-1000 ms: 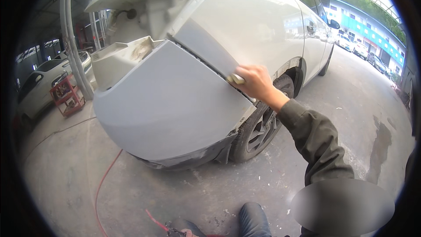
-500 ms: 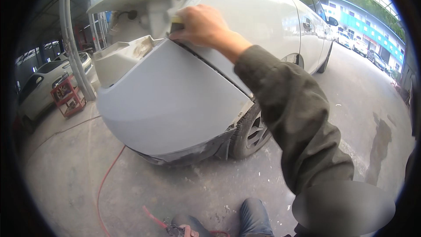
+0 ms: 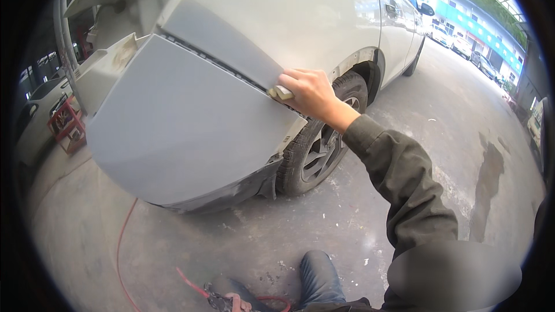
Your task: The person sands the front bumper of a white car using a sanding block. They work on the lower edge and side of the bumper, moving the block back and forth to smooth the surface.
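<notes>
My right hand [image 3: 306, 93] is closed around a small pale-yellow block [image 3: 281, 92], perhaps a sanding sponge. It presses the block at the seam between the grey-primed rear bumper [image 3: 191, 121] and the quarter panel [image 3: 231, 37] of a white car. A grey primed strip runs along the panel above that seam. Just right of and below my fingers are the wheel arch and the rear wheel [image 3: 315, 153]. My left hand does not show.
A red hose [image 3: 120, 242] trails over the concrete floor at the left. Close to my knees lies a dark and pinkish object [image 3: 231, 302] with red tubing, its kind unclear. A red cart [image 3: 68, 124] stands at far left, near another car. Parked cars [image 3: 461, 45] line the far right.
My right hand has slid with the block from the bumper's upper corner, down and right along the seam, towards the wheel arch. The view has shifted, showing more of the rear wheel.
</notes>
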A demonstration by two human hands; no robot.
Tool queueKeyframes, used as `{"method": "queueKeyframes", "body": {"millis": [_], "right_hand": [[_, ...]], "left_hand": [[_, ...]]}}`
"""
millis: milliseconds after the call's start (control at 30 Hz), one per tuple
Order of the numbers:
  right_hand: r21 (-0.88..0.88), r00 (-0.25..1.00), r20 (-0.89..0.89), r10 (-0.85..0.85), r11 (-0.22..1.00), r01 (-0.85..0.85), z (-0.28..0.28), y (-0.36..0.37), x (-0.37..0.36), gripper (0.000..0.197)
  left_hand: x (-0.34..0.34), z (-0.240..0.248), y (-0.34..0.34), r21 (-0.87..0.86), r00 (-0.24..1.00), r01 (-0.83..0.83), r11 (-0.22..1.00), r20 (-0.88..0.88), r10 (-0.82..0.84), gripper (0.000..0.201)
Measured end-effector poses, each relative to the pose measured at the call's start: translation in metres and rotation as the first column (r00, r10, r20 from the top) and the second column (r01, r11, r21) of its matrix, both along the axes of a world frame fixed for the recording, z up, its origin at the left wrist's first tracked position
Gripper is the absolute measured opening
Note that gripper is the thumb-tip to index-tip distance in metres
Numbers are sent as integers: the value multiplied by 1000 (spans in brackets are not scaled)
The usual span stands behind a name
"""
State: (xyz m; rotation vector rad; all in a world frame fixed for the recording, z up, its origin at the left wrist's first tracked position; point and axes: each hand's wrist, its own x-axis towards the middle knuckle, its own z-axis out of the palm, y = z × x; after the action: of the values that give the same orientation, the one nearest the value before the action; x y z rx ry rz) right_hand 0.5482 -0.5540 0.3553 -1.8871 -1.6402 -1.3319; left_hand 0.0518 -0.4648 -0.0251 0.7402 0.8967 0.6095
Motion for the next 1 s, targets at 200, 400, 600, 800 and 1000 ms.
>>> {"method": "queueKeyframes", "body": {"millis": [200,400,600,800,1000], "right_hand": [[20,990,-119,-77,997,80,-55,-35,33,26],[252,807,-544,-229,873,417,-98,-85,30,30],[675,977,-209,28,728,123,-45,-28,-25,38],[529,949,-315,9,832,168,-93,42,-34,64],[429,991,-131,24,903,35,6,98,-65,70]], "left_hand": [[-5,5,-9,111,996,-79,991,-40,84,37],[-15,17,-6,-47,998,57,997,-36,-58,42],[-1,33,-5,45,993,97,994,-80,-93,42],[15,37,2,81,987,145,986,-86,-138,41],[21,62,11,-42,979,125,991,-156,-131,47]]}}
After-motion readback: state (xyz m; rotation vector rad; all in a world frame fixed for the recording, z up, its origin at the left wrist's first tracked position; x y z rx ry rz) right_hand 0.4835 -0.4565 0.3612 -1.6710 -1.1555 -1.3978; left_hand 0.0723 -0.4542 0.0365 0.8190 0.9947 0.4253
